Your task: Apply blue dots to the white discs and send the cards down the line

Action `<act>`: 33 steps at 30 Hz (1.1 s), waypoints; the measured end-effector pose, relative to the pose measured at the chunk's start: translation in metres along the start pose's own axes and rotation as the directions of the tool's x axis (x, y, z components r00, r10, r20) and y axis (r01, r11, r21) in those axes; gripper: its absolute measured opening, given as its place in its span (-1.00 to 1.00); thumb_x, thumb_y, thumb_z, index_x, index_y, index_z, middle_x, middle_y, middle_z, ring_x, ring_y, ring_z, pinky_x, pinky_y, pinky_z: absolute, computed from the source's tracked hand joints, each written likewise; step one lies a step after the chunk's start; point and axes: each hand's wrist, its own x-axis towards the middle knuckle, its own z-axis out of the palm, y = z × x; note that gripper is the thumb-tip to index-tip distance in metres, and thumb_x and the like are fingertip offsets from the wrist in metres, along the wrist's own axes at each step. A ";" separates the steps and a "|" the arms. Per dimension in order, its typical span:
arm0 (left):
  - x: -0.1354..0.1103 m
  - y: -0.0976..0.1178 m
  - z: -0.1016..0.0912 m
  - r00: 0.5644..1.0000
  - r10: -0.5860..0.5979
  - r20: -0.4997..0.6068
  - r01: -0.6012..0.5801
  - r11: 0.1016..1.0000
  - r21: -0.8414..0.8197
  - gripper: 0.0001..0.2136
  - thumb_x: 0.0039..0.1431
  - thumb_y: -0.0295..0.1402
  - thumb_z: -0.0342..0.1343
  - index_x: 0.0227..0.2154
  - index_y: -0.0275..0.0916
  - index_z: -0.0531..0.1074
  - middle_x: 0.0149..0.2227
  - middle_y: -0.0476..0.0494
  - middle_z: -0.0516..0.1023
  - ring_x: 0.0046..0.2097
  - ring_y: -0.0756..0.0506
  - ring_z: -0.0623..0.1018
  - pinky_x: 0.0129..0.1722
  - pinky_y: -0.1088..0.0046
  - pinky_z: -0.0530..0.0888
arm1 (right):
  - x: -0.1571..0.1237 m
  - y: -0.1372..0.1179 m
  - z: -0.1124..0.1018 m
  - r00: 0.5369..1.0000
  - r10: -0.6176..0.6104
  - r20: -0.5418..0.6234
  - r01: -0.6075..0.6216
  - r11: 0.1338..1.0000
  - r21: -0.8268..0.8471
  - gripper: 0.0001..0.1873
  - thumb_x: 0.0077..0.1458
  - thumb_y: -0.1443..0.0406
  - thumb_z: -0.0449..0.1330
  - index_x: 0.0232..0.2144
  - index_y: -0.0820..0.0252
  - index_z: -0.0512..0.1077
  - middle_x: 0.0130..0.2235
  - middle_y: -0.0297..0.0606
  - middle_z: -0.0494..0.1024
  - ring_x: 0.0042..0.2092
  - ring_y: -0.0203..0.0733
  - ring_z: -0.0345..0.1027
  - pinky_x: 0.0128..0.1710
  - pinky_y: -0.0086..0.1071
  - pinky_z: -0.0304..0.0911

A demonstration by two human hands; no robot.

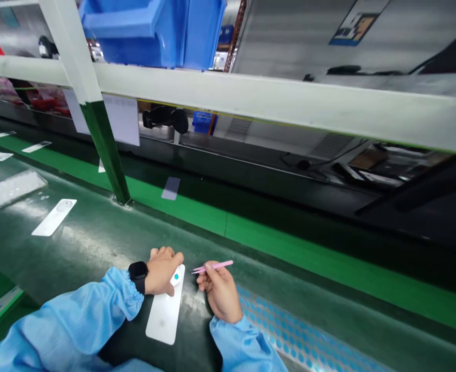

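A white rectangular panel (162,320) with rounded corners, like a phone back cover, lies on the dark green bench. Its far end carries a round white part with a small blue-green dot (176,277). My left hand (161,271) lies over that end, fingers curled and thumb on the panel, holding it. Just right of the panel, my right hand (220,292) is closed around pink tweezers (222,264). Their tips point left toward the panel, apart from it. Beside my right forearm lies a clear sheet with rows of blue round stickers (276,325).
Another white panel (55,217) lies left on the bench, near a clear plastic tray (16,187). A bright green conveyor belt (289,266) runs behind, bearing a pale panel (171,188). A frame post (106,150) and crossbar (251,98) stand ahead, below blue bins (150,36).
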 end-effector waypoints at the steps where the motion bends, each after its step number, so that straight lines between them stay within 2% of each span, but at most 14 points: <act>1: 0.003 -0.001 -0.004 1.000 -0.005 0.008 0.006 1.000 -0.010 -0.42 -0.28 -0.35 0.40 -0.14 -0.16 0.26 -0.11 -0.15 0.37 -0.08 -0.19 0.42 -0.10 0.28 0.30 | -0.001 -0.002 0.000 1.000 0.005 -0.001 -0.005 1.000 0.008 -0.52 -0.37 0.01 0.43 -0.55 0.20 0.36 -0.66 -0.35 0.42 -0.65 -0.30 0.29 -0.73 -0.50 0.19; 5: 0.026 -0.011 -0.032 0.999 0.040 -0.024 -0.041 0.999 -0.013 -0.46 -0.19 -0.39 0.33 -0.11 -0.13 0.25 -0.14 -0.08 0.40 -0.17 -0.12 0.48 -0.14 0.35 0.35 | -0.002 -0.004 0.000 1.000 -0.018 0.009 0.018 1.000 -0.013 -0.55 -0.33 -0.04 0.39 -0.57 0.14 0.36 -0.67 -0.36 0.41 -0.66 -0.28 0.27 -0.74 -0.48 0.16; 10: 0.093 -0.015 -0.099 0.979 0.107 -0.173 -0.100 0.994 0.048 -0.51 -0.17 -0.39 0.28 -0.10 -0.06 0.31 -0.11 -0.04 0.41 -0.05 -0.15 0.46 -0.04 0.29 0.33 | 0.003 0.005 -0.006 0.995 -0.075 0.068 0.080 0.995 -0.067 -0.56 -0.33 -0.10 0.33 -0.57 0.04 0.33 -0.68 -0.37 0.39 -0.70 -0.22 0.25 -0.76 -0.41 0.12; 13: 0.136 -0.017 -0.137 0.947 0.058 -0.316 -0.036 0.997 0.075 -0.60 -0.07 -0.38 0.20 -0.10 -0.05 0.36 0.00 -0.11 0.36 0.04 -0.21 0.39 0.04 0.19 0.27 | 0.009 0.013 -0.011 0.992 -0.082 0.099 0.090 0.992 -0.085 -0.55 -0.36 -0.13 0.32 -0.57 -0.01 0.29 -0.69 -0.42 0.37 -0.71 -0.18 0.26 -0.76 -0.39 0.10; 15: 0.157 -0.027 -0.151 0.913 -0.039 -0.405 0.067 0.996 0.055 -0.67 0.04 -0.35 0.10 -0.08 -0.07 0.36 0.07 -0.18 0.32 0.10 -0.26 0.34 0.05 0.15 0.25 | 0.013 0.017 -0.013 0.992 -0.057 0.113 0.066 0.995 -0.079 -0.51 -0.41 -0.15 0.31 -0.58 -0.01 0.26 -0.71 -0.45 0.35 -0.72 -0.18 0.25 -0.78 -0.40 0.08; 17: 0.169 -0.046 -0.154 0.881 -0.169 -0.443 0.193 0.981 0.010 -0.67 0.10 -0.28 0.04 -0.04 -0.11 0.35 0.09 -0.25 0.30 0.12 -0.30 0.32 0.01 0.12 0.29 | 0.015 0.020 -0.013 0.991 -0.011 0.132 0.020 0.997 -0.068 -0.49 -0.43 -0.17 0.30 -0.59 -0.01 0.23 -0.72 -0.46 0.34 -0.73 -0.21 0.23 -0.78 -0.42 0.08; 20: 0.173 -0.087 -0.144 0.853 -0.352 -0.385 0.367 0.930 -0.035 -0.55 0.06 -0.12 0.09 -0.02 -0.25 0.35 0.04 -0.40 0.36 0.03 -0.39 0.41 -0.12 0.12 0.39 | 0.018 0.022 -0.013 0.987 0.054 0.150 -0.048 0.998 -0.047 -0.46 -0.48 -0.17 0.31 -0.59 0.00 0.21 -0.73 -0.47 0.35 -0.74 -0.24 0.21 -0.77 -0.44 0.10; 22: 0.171 -0.110 -0.133 0.848 -0.419 -0.325 0.431 0.901 -0.036 -0.52 0.05 -0.11 0.13 -0.04 -0.34 0.37 -0.05 -0.42 0.44 -0.05 -0.35 0.48 -0.17 0.19 0.42 | 0.020 0.025 -0.012 0.988 0.079 0.134 -0.076 0.997 -0.026 -0.42 -0.56 -0.16 0.33 -0.61 0.01 0.19 -0.74 -0.49 0.33 -0.75 -0.24 0.21 -0.78 -0.45 0.08; 24: 0.169 -0.124 -0.126 0.849 -0.439 -0.294 0.451 0.892 -0.028 -0.58 0.12 -0.16 0.11 -0.05 -0.36 0.37 -0.10 -0.35 0.48 -0.09 -0.25 0.51 -0.16 0.24 0.43 | 0.020 0.028 -0.012 0.993 0.073 0.089 -0.074 0.997 0.009 -0.41 -0.60 -0.15 0.34 -0.62 0.02 0.18 -0.75 -0.49 0.31 -0.76 -0.24 0.19 -0.80 -0.47 0.04; 26: 0.167 -0.127 -0.123 0.855 -0.423 -0.299 0.436 0.900 -0.026 -0.63 0.19 -0.20 0.05 -0.03 -0.33 0.36 -0.12 -0.27 0.50 -0.12 -0.18 0.51 -0.13 0.24 0.42 | 0.018 0.028 -0.011 0.998 0.053 0.045 -0.055 0.998 0.037 -0.43 -0.58 -0.14 0.34 -0.62 0.02 0.20 -0.75 -0.47 0.31 -0.76 -0.25 0.18 -0.80 -0.48 0.03; 29: 0.160 -0.117 -0.131 0.856 -0.377 -0.354 0.388 0.921 -0.044 -0.63 0.17 -0.28 0.04 0.02 -0.30 0.34 -0.16 -0.27 0.53 -0.15 -0.20 0.53 -0.13 0.23 0.41 | 0.013 0.020 -0.008 0.999 0.024 0.022 -0.024 0.999 0.037 -0.49 -0.48 -0.12 0.36 -0.60 0.03 0.27 -0.73 -0.44 0.35 -0.73 -0.27 0.20 -0.77 -0.47 0.08; 33: 0.125 -0.099 -0.138 0.821 -0.344 -0.456 0.337 0.936 -0.098 -0.64 0.11 -0.37 -0.05 -0.02 -0.30 0.37 -0.17 -0.32 0.55 -0.10 -0.27 0.52 -0.14 0.28 0.39 | 0.004 0.002 -0.001 1.000 0.023 0.014 -0.024 0.997 0.073 -0.54 -0.37 -0.06 0.39 -0.60 0.10 0.34 -0.70 -0.40 0.40 -0.69 -0.32 0.24 -0.73 -0.51 0.12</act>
